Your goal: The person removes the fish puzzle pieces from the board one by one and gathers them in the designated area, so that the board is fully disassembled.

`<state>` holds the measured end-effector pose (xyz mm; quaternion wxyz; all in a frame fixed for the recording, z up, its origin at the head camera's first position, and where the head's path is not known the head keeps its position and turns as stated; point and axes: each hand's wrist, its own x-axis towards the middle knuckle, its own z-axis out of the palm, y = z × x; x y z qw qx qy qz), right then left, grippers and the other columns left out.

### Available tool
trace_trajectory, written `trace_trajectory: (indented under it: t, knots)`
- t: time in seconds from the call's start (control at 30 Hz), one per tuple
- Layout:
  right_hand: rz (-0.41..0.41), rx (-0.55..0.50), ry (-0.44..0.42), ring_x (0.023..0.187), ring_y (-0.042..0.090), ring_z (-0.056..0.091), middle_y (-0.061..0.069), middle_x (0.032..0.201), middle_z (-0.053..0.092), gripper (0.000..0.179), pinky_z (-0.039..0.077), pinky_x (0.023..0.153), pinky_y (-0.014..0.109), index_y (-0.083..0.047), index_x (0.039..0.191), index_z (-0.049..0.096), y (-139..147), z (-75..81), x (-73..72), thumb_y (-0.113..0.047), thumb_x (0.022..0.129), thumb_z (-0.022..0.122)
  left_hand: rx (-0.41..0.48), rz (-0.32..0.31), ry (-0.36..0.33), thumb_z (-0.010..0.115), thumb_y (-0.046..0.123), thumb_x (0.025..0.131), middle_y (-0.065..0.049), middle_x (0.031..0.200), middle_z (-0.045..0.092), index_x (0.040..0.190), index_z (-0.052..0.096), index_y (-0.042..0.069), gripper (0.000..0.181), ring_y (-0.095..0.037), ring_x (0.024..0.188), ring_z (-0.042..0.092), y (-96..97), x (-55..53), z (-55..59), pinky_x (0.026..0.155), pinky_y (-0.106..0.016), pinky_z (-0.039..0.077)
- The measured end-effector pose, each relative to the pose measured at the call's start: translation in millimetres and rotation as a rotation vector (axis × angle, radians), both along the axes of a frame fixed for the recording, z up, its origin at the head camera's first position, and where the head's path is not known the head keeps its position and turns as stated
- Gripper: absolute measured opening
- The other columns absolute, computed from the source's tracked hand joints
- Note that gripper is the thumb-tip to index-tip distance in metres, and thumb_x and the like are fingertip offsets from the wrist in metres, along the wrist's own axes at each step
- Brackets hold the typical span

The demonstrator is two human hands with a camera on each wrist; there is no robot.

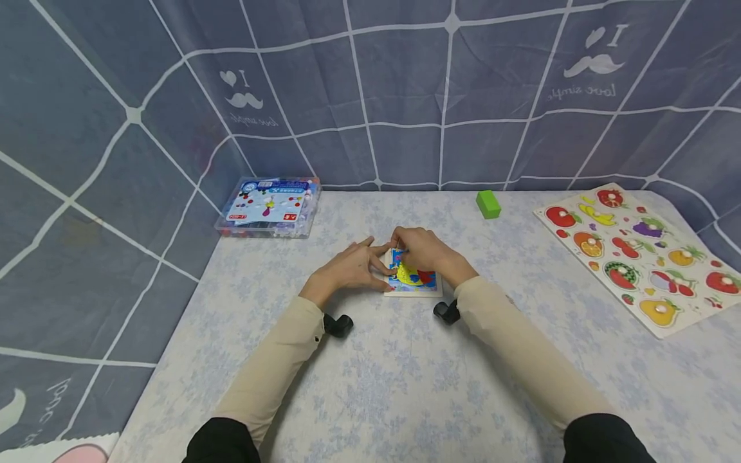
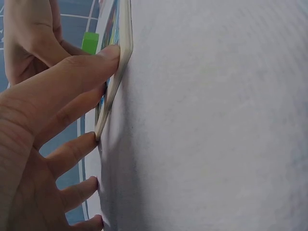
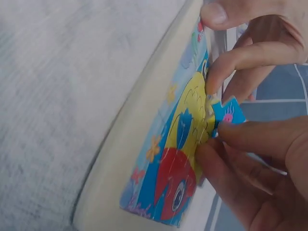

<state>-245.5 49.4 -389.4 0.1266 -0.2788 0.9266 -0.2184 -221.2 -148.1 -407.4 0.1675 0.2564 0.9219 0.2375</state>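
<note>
A small wooden jigsaw puzzle with a yellow and red fish picture lies on the table between my hands. My right hand pinches a blue puzzle piece with a pink jellyfish on it, between thumb and fingertips. That piece stands tilted up from the fish picture in the right wrist view. My left hand spans the puzzle's left side, fingers spread. Its thumb presses the near corner of the pale frame, and another fingertip touches the far corner. The index fingertip rests on the picture, close to the raised piece.
A clear plastic box with a blue label stands at the back left. Behind the puzzle, to the right, sits a green block. A white fruit-picture board lies at the right. A grey-blue curtain borders the table's back.
</note>
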Motion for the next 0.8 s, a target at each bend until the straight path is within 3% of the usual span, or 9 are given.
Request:
trace_trajectory:
  t: [0.2,0.47,0.63,0.8]
  knots:
    - [-0.015,0.012,-0.025,0.103,0.026,0.059,0.009,0.111,0.064,0.021,0.046,0.095,0.045,-0.008,0.111,0.062,0,0.3,-5.2,-0.003,0.090,0.065,0.007,-0.003,0.008,0.083,0.043,0.077,0.005,0.155,0.034,0.111,0.077,0.028,0.037,-0.033,0.150,0.008,-0.9,1.3,-0.6,0.118,-0.057,0.004]
    - [-0.053,-0.071,-0.159,0.070,0.018,0.054,0.007,0.098,0.062,0.014,0.047,0.064,0.030,-0.008,0.106,0.061,6,2.6,-11.2,-0.012,0.093,0.059,-0.001,-0.008,0.018,0.083,0.043,0.077,0.001,0.156,0.034,0.112,0.076,0.029,0.038,-0.033,0.150,0.009,-0.7,1.5,0.1,0.118,-0.057,0.003]
    - [-0.080,-0.097,-0.162,0.066,0.016,0.056,0.006,0.089,0.064,0.016,0.047,0.060,0.027,-0.007,0.102,0.061,5,3.3,-10.4,-0.022,0.096,0.060,0.002,-0.007,0.009,0.083,0.042,0.078,0.002,0.156,0.034,0.112,0.076,0.028,0.037,-0.031,0.150,0.007,-0.3,1.1,0.0,0.119,-0.056,0.002]
    - [-0.139,-0.150,-0.216,0.066,0.019,0.065,0.009,0.084,0.067,0.015,0.051,0.060,0.028,-0.003,0.102,0.061,6,3.9,-7.5,-0.016,0.096,0.059,0.001,-0.007,0.005,0.082,0.042,0.078,0.003,0.156,0.034,0.112,0.076,0.028,0.037,-0.032,0.150,0.007,-0.7,1.0,-0.1,0.118,-0.057,0.003]
